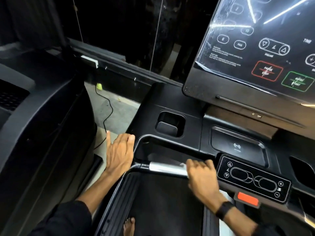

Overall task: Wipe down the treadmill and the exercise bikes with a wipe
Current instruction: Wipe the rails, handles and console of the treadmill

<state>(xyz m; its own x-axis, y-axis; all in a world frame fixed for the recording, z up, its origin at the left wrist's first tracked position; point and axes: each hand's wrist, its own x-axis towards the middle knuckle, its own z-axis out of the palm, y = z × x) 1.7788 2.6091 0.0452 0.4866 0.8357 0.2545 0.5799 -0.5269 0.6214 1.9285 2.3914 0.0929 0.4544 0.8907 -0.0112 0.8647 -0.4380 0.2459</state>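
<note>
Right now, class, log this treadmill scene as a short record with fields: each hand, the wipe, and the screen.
left hand: open, fingers straight, at the console's left edge
right hand: curled round the silver handlebar
wipe: a pale bit shows under the right fingers
screen: covered with film, reflecting lights

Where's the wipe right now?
Head view, right of centre: only a sliver of the wipe shows under the right hand, against the silver handlebar grip left of the small control panel.
</note>
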